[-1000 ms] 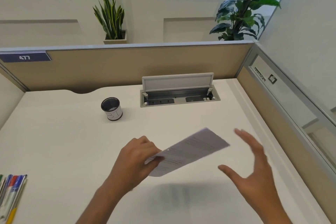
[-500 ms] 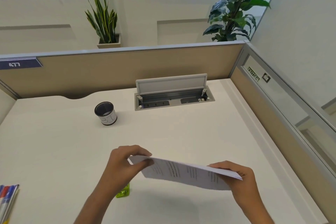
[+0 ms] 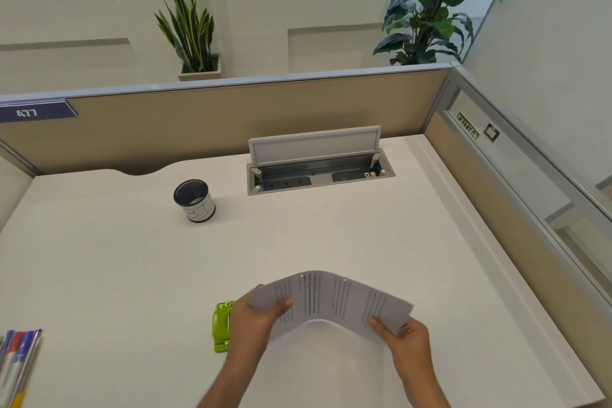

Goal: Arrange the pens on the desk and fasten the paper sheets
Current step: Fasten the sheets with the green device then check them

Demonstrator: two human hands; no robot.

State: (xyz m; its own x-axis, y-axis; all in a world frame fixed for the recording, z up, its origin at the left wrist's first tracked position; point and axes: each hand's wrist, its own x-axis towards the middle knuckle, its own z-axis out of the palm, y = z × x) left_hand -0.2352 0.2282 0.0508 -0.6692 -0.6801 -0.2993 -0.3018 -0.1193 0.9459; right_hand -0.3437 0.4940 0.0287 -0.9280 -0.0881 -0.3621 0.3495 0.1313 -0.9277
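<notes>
Holding thin white printed paper sheets (image 3: pixel 331 301) above the white desk (image 3: pixel 99 258) at 6 o'clock: left hand (image 3: pixel 255 321) pinches one end, right hand (image 3: pixel 404 338) the other. Light, floppy, bowing upward; best gripped at the edges. Lime-green plastic stapler (image 3: pixel 222 325) at left hand's 9 o'clock.

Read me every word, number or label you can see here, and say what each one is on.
"477": blue plate on the desk partition, left end.
Lettering on the green sticker, glass side panel: unreadable.
Square label beside it: too small.
Dark marks on the white-wrapped pen cup: unclear.
Printed lines on the paper sheets: too blurred to read.
</notes>
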